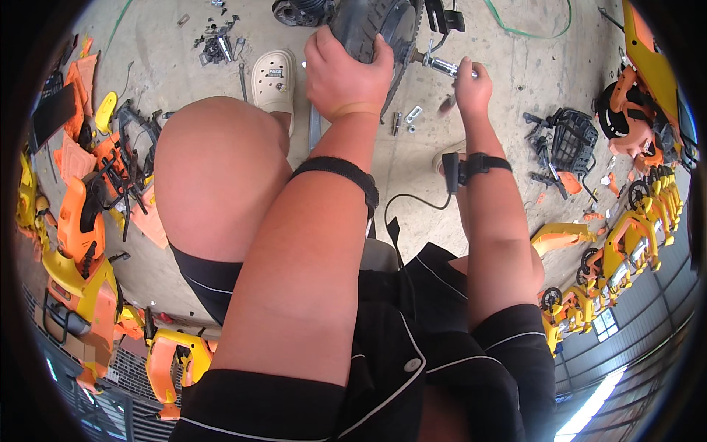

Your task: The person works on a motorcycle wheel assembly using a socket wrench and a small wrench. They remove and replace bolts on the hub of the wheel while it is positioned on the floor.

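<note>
A black-tyred wheel [361, 29] stands in front of me at the top of the head view. My left hand [350, 77] grips its tyre, thumb on the right side and fingers over the left. At the wheel's right side, a silver ratchet wrench [442, 67] sits at the end of the axle [417, 56]. Closed round the wrench's handle end is my right hand [473, 87]. Below the wrench, a metal socket [397, 123] and a small silver bracket [414, 114] lie on the concrete floor.
Small dark metal parts [217, 48] lie in a heap at the far left. Orange and yellow panels [77, 214] crowd the left side. A black basket [573, 144] lies on the right, with yellow scooters [626, 247] lined up beyond. A green cord [537, 34] curves across the far floor.
</note>
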The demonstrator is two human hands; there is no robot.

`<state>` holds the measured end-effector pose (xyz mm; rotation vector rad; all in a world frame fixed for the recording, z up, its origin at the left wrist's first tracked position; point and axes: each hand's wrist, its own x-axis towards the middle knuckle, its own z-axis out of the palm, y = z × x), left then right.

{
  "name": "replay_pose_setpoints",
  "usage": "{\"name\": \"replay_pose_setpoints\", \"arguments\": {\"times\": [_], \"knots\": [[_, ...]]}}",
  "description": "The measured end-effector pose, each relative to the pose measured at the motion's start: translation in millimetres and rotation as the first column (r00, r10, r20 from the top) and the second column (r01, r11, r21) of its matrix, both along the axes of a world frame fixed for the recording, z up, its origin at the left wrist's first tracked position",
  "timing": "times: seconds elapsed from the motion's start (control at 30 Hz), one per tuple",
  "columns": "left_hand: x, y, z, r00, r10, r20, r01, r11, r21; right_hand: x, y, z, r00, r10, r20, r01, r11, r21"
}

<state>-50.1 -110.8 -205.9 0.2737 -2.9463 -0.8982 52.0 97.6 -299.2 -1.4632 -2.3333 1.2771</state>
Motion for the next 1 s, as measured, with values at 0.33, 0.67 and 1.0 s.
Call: {"name": "replay_pose_setpoints", "arguments": {"times": [0.33,0.67,1.0], "knots": [[-0.9,0.2,3.4,1.0,0.011,0.019,-0.011,1.0,-0.002,2.6,-15.4,7.1,0.998,-0.003,-0.063,0.005,0.999,0.033],[-0.3,-1.3,0.7,1.0,0.009,-0.016,-0.01,1.0,-0.027,-24.2,4.3,33.0,0.949,-0.094,0.301,0.227,0.864,-0.448],[-0.5,-1.0,-3.8,0.998,-0.023,-0.064,0.021,0.999,-0.033,0.1,1.4,-11.6,1.0,0.008,-0.002,-0.008,0.995,0.099]]}}
